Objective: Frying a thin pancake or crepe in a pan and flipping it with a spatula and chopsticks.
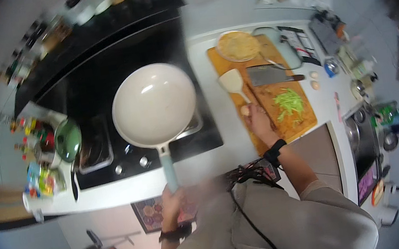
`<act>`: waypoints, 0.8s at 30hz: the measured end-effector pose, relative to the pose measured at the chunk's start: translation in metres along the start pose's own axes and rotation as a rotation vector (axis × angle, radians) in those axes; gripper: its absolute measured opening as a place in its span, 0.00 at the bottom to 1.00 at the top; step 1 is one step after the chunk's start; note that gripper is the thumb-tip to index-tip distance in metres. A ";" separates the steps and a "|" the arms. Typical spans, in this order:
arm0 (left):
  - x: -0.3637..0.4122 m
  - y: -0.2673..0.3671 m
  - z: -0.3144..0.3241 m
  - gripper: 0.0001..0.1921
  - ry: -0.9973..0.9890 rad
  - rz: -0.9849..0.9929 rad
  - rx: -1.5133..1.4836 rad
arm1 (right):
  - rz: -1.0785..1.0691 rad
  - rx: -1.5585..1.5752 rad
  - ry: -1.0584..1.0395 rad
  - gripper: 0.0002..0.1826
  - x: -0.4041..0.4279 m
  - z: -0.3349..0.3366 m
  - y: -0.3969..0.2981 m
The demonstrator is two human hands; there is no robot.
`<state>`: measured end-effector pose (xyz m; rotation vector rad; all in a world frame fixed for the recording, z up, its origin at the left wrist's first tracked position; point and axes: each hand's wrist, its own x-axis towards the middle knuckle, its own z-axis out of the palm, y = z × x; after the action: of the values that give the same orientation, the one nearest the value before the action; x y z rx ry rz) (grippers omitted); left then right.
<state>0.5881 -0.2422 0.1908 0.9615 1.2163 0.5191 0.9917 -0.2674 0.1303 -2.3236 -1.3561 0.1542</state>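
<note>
My left hand grips the pale green handle of a cream-coated frying pan, whose inner surface faces me above the black cooktop. On the wooden cutting board, my right hand is closed around the handle of a cream spatula. A small round egg-like thing shows at that hand's left side; whether it is held cannot be made out. Shredded green vegetable lies right of the hand. Beyond it are a cleaver and a plate holding a flat yellow pancake.
Two eggs sit right of the board. A green bowl and several bottles stand left of the cooktop. Jars line the black ledge behind it. A black cable hangs before my body. A sink is at the right.
</note>
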 end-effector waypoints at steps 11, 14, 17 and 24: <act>0.001 0.004 -0.003 0.28 0.373 0.336 0.631 | 0.581 -0.082 0.507 0.21 0.027 -0.109 0.249; -0.014 0.052 0.045 0.24 0.642 0.512 0.717 | 0.731 -0.107 0.389 0.22 0.021 -0.120 0.338; -0.023 0.075 0.094 0.24 0.532 0.574 0.846 | 0.612 -0.154 0.187 0.23 0.021 -0.105 0.366; -0.019 0.072 0.208 0.18 0.338 0.561 0.775 | 0.108 -0.074 0.435 0.18 0.117 -0.157 0.366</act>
<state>0.7892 -0.2891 0.2702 1.9672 1.4841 0.6785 1.3936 -0.3719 0.1292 -2.3122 -1.0346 -0.3549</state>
